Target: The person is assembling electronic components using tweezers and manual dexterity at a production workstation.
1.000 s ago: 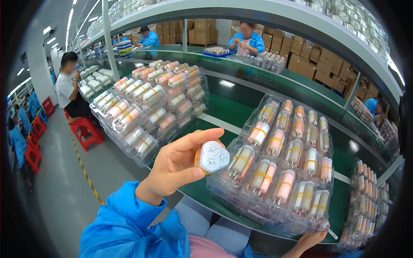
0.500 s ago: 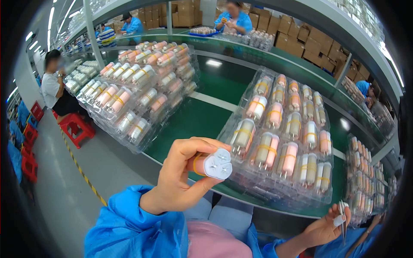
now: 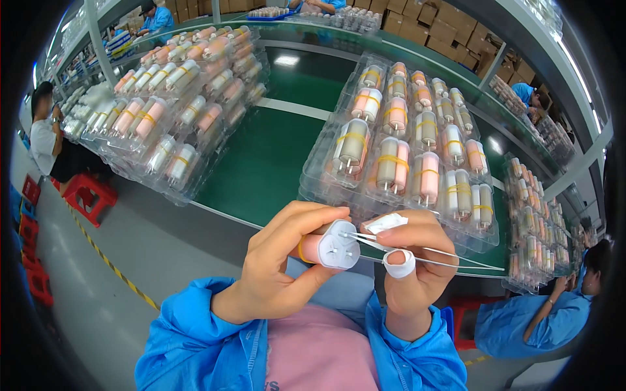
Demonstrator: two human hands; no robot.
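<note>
My left hand (image 3: 264,270) is closed round a bundle of capped tubes (image 3: 338,246), its pale three-lobed end turned toward my right hand. Pink and greyish sides show between the fingers, with a yellow rubber band round them. Metal tweezers (image 3: 466,265) are pinched in my right hand (image 3: 427,254), white wrapping on its thumb and a finger. Their tips touch or nearly touch the upper lobe of that end face; exact contact is too small to tell. Just beyond both hands lies a stack of clear plastic trays (image 3: 486,236), filled with banded pink, white and grey tube bundles.
Another tray stack (image 3: 189,190) stands left on the green work surface (image 3: 280,146), and a further loaded stack (image 3: 531,241) at far right. A co-worker in blue (image 3: 521,326) sits right, another in white (image 3: 44,146) left. Red stools (image 3: 88,195) stand on the floor.
My right hand has come in from the lower right, bringing the tweezers to the end of the tube bundle. The view has shifted, so the trays appear farther left and higher.
</note>
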